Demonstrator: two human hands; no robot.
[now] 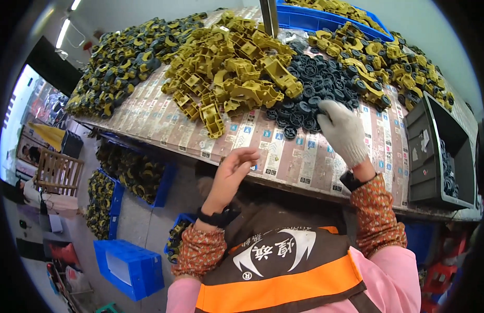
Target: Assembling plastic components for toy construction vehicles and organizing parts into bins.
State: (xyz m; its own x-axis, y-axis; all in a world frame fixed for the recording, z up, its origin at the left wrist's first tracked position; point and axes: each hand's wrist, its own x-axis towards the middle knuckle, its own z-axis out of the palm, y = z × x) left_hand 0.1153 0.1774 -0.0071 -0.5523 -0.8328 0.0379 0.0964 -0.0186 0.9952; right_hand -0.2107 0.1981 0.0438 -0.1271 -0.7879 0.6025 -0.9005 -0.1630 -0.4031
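Observation:
My right hand, in a white knit glove, reaches over the near edge of a pile of black plastic wheels. Its fingers are bent down and closed at a black wheel; the fingertips are partly hidden. My left hand is bare and hovers by the table's front edge, its fingers loosely extended with nothing in them. Left of the wheels lies a large heap of yellow plastic toy vehicle bodies.
Yellow bodies with black wheels fitted form piles at the far left and right. A grey crate holding dark parts stands at the right, and a blue tray at the back. Blue bins are on the floor to the left.

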